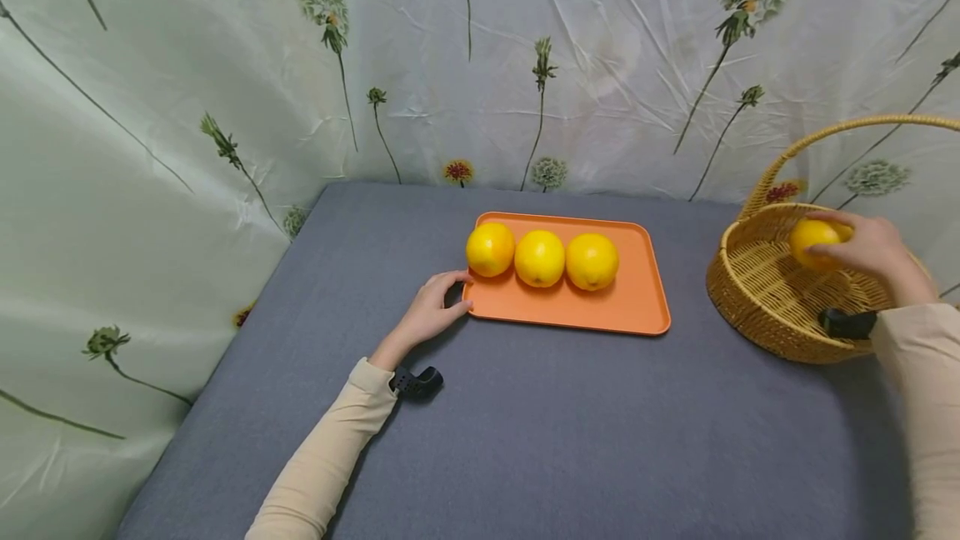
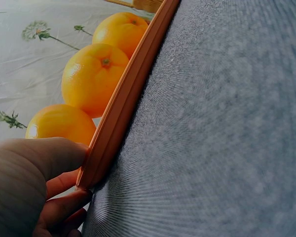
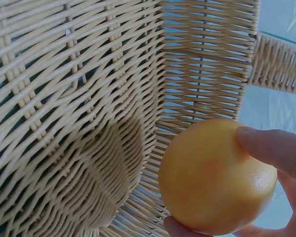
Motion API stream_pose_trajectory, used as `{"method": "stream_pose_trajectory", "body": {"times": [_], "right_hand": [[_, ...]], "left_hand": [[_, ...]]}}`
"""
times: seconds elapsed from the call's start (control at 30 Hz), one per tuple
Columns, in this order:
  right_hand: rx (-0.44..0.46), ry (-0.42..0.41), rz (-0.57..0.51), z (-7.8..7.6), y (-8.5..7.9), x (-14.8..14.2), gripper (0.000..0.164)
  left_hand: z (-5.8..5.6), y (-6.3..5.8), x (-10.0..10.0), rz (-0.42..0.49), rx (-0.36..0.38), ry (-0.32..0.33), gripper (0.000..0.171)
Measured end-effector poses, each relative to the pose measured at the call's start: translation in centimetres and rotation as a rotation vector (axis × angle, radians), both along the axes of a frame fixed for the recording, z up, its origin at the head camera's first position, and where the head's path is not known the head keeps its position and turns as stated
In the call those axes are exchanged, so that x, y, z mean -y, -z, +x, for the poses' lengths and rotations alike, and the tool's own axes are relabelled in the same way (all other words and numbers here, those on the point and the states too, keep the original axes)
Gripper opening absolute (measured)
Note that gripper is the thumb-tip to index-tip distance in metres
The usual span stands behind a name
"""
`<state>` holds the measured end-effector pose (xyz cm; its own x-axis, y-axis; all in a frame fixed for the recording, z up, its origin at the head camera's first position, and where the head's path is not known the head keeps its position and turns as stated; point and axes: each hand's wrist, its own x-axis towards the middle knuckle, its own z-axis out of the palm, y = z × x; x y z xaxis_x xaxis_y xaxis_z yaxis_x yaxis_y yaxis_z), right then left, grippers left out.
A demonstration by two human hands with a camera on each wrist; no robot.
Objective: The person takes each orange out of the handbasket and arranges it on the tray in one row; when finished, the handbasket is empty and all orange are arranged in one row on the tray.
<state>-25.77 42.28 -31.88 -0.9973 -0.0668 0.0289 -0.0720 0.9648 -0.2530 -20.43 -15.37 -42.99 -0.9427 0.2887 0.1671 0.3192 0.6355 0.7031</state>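
On the table, an orange tray (image 1: 637, 273) carries three oranges in a row: a left orange (image 1: 491, 249), a middle orange (image 1: 539, 258) and a right orange (image 1: 592, 262). My left hand (image 1: 432, 307) holds the tray's left end, its thumb and fingertips at the rim (image 2: 101, 153). Over at the right, my right hand (image 1: 870, 248) grips another orange (image 3: 212, 177) between thumb and fingers. That orange is inside the wicker basket's (image 1: 757, 319) opening, near its far right wall. Whether it touches the wicker cannot be told.
The basket's tall arched handle (image 1: 832, 133) rises above its rim. A grey cloth (image 1: 562, 432) covers the table. Behind and to the left hangs a pale curtain (image 1: 480, 65) with a dandelion print. Each wrist wears a black camera mount (image 1: 418, 383).
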Motion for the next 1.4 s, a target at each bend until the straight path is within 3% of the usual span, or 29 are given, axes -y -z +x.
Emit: {"method": "stream_pose_trajectory", "body": {"times": [0.37, 0.83, 1.4], "right_hand": [[-0.019, 0.032, -0.105, 1.5, -0.9, 1.8, 0.065], [-0.105, -0.038, -0.125, 2.5, -1.8, 3.9, 0.06], [-0.213, -0.078, -0.233, 4.2, -1.9, 6.8, 0.058]], "left_hand": [[0.0, 0.0, 0.0, -0.002, -0.004, 0.002, 0.041], [0.2, -0.2, 0.0, 0.005, 0.009, 0.004, 0.041], [0.1, -0.1, 0.0, 0.001, -0.003, 0.007, 0.041]]}}
